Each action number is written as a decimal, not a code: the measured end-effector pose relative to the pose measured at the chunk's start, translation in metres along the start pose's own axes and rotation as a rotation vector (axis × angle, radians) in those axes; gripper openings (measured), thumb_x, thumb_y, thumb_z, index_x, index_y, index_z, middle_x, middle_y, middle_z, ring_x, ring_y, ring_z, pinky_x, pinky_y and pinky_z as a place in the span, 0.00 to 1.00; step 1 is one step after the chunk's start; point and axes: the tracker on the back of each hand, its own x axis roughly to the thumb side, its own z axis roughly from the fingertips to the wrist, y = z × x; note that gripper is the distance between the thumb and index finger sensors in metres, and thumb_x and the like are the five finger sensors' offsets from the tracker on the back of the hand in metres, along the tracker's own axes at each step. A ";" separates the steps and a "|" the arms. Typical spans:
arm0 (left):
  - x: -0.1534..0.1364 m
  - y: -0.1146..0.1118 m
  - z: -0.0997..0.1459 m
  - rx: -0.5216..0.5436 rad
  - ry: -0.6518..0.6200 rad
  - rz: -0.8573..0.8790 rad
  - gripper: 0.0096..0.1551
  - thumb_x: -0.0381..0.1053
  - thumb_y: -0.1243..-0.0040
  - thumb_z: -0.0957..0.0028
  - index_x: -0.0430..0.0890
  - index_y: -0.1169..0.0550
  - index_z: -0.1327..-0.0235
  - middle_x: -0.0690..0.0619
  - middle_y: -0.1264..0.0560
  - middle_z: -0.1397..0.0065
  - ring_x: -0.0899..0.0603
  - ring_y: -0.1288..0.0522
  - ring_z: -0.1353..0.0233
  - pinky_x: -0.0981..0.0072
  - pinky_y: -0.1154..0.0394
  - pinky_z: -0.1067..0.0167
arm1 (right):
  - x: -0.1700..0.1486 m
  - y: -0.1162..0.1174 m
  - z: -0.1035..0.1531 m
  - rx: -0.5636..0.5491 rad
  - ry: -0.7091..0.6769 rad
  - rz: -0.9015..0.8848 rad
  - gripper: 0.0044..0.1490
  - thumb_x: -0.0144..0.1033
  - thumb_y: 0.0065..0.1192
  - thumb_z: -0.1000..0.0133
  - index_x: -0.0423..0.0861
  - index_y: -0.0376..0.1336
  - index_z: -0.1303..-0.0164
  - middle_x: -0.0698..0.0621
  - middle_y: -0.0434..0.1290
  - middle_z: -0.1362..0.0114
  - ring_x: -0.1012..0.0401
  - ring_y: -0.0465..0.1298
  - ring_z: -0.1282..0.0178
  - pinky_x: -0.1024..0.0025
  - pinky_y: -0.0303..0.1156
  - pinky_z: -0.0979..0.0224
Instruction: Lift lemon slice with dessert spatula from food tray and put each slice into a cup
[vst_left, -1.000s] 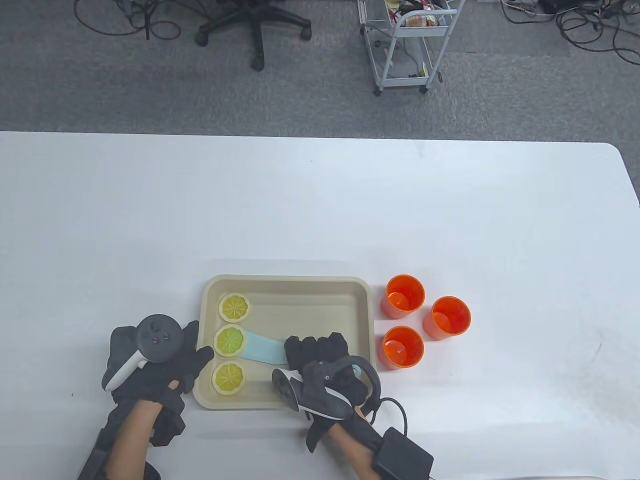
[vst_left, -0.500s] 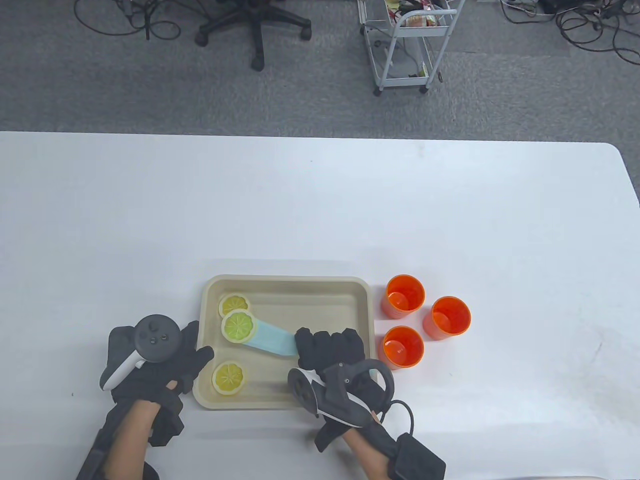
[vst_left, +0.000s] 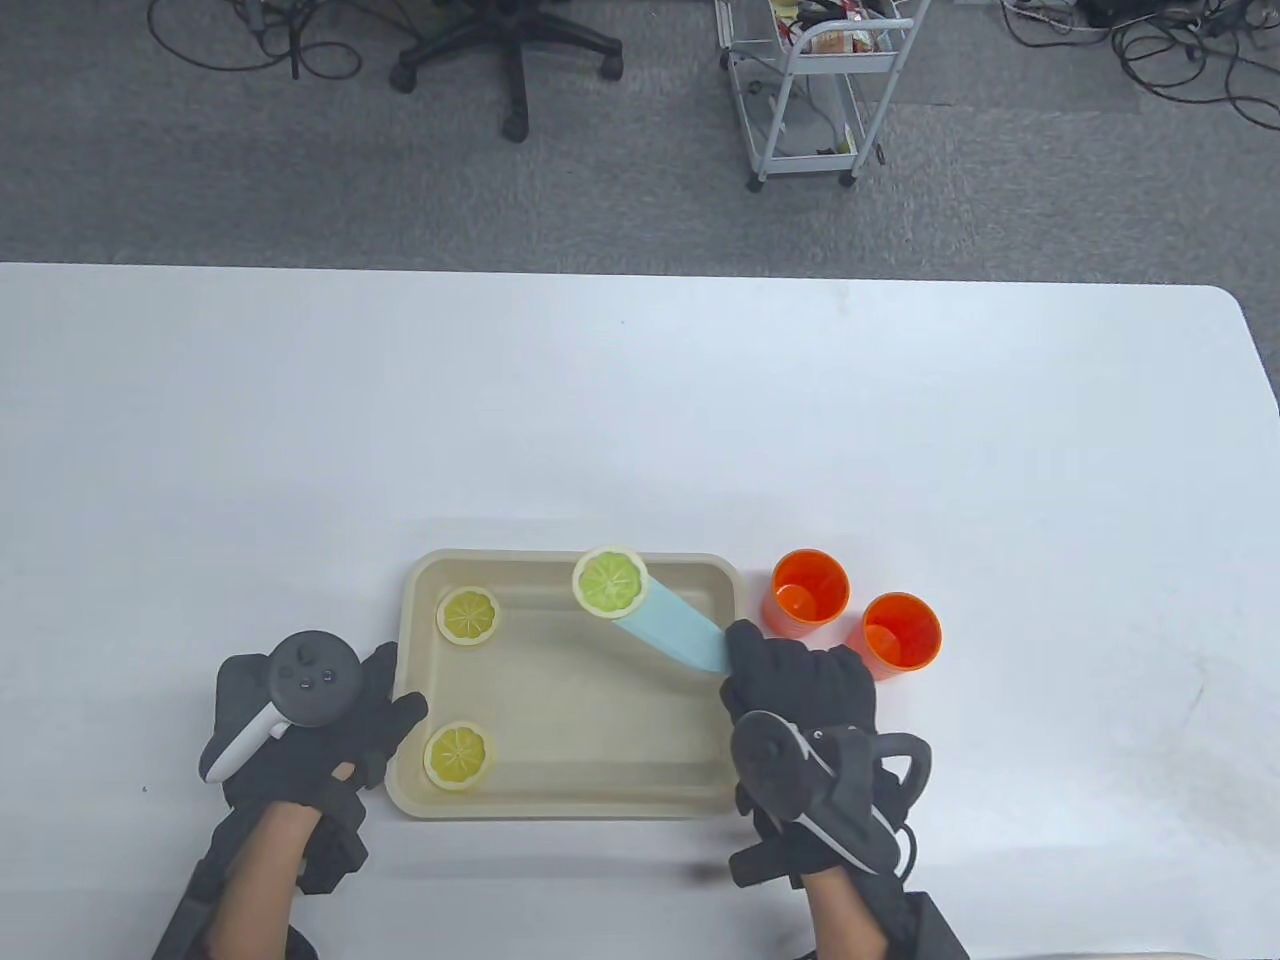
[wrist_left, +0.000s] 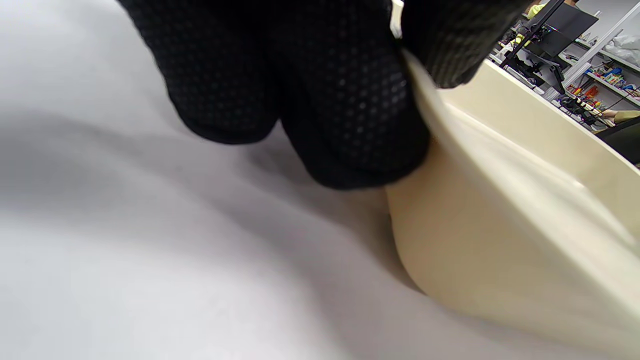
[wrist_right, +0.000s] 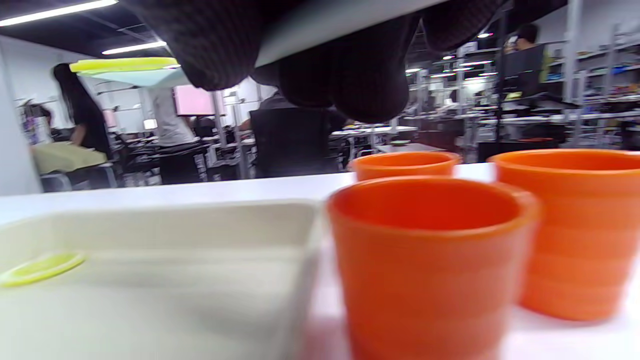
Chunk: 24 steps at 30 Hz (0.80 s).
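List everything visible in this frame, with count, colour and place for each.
food tray: one, beige, on the table's near side.
lemon slices: three, yellow-green; two in the tray at its left, far and near; one on the spatula's tip.
dessert spatula: one, light blue, raised over the tray's far right.
cups: three, orange, right of the tray; two show from above, the third in the right wrist view.
table: one, white.
office chair: one, black, on the floor beyond.
cart: one, white, on the floor beyond.
left hand: black glove, grips the tray's left rim.
right hand: black glove, holds the spatula.
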 end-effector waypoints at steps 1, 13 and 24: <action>0.000 0.000 0.000 -0.001 0.000 0.001 0.44 0.59 0.41 0.36 0.36 0.40 0.17 0.54 0.16 0.46 0.57 0.12 0.58 0.57 0.15 0.47 | -0.008 -0.002 0.000 -0.005 0.025 -0.008 0.36 0.44 0.63 0.38 0.50 0.58 0.19 0.49 0.70 0.27 0.54 0.77 0.34 0.39 0.56 0.16; -0.001 0.000 0.001 -0.001 0.001 0.006 0.44 0.59 0.41 0.36 0.36 0.40 0.17 0.54 0.17 0.46 0.57 0.12 0.58 0.57 0.15 0.47 | -0.097 0.004 -0.001 0.096 0.342 -0.106 0.36 0.42 0.65 0.38 0.50 0.59 0.19 0.49 0.70 0.27 0.53 0.77 0.34 0.38 0.55 0.17; -0.001 -0.001 0.001 0.001 0.003 0.008 0.44 0.59 0.41 0.36 0.36 0.40 0.17 0.54 0.16 0.46 0.57 0.12 0.58 0.58 0.15 0.47 | -0.111 0.009 -0.002 0.139 0.500 -0.047 0.36 0.41 0.71 0.41 0.52 0.60 0.21 0.50 0.71 0.28 0.54 0.77 0.35 0.39 0.56 0.17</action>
